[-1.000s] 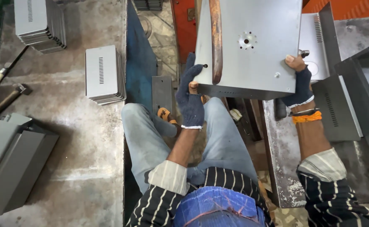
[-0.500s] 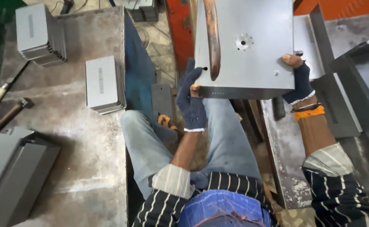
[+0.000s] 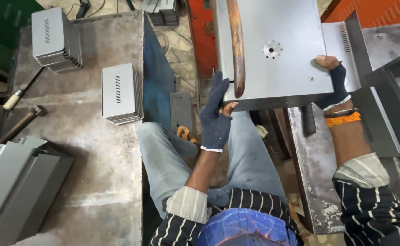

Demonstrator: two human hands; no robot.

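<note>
- Nearest the camera: striped dark-and-cream sleeves and blue-jeaned knees, seated below the flat grey sheet-metal panel (image 3: 277,50) taken here as landmark.
- Left hand (image 3: 216,116) in a dark blue knitted glove, at the panel's lower left corner; fingers (image 3: 217,89) stretched up along the left edge, bare thumb tucked under the bottom edge, gripping it.
- Right hand (image 3: 334,82) in a fingerless dark glove with an orange wristband, clamped on the panel's lower right edge, bare thumb lying on top of the sheet.
- Panel held up between both hands, over the knees, with a ring of small holes right of its centre.
- Rusty brown curved metal bar (image 3: 236,45) running down across the panel's left part.
- Left of the panel, on the worn grey metal desk (image 3: 86,150): a stack of grey vented metal covers (image 3: 120,93), a second such stack (image 3: 56,38) farther left and farther away.
- Far left of the panel: a wooden-handled hammer (image 3: 20,125) and grey folded metal housings (image 3: 17,187) nearer the camera.
</note>
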